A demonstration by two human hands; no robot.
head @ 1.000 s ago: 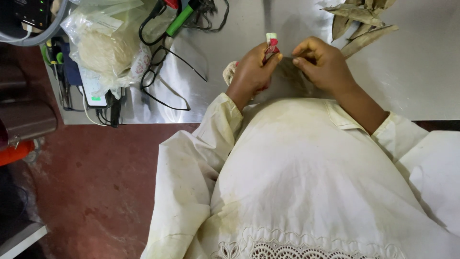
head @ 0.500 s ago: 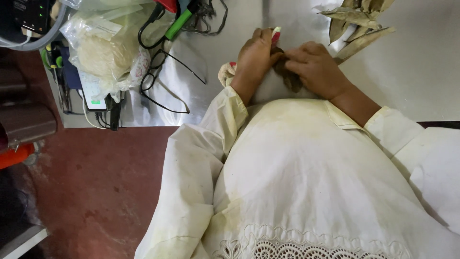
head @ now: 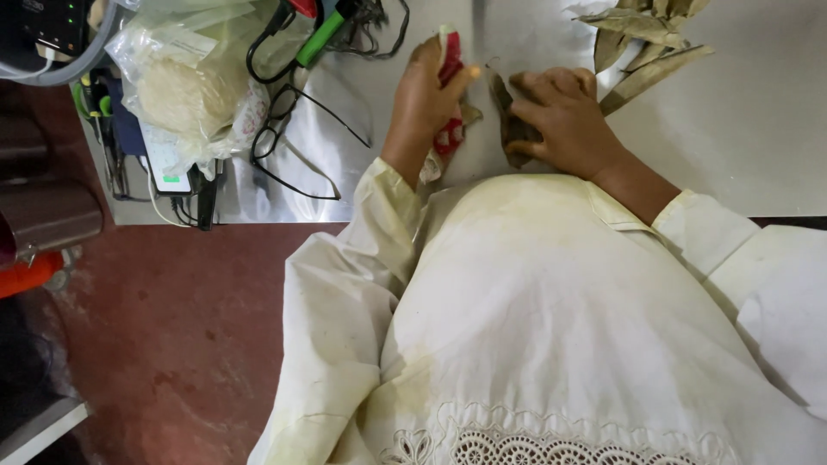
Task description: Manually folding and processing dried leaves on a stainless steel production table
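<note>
Head view: red packet (head: 450,103), crumpled, partly hidden.

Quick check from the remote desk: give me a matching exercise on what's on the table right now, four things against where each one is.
Things:
1. red packet
2. dried leaf
3. eyeglasses
4. clear plastic bag

Places:
A. under the right hand
B. far left of the table, beside the cables
C. in the left hand
D. between the bag and the left hand

Pairs: 1-C, 2-A, 3-D, 4-B
</note>
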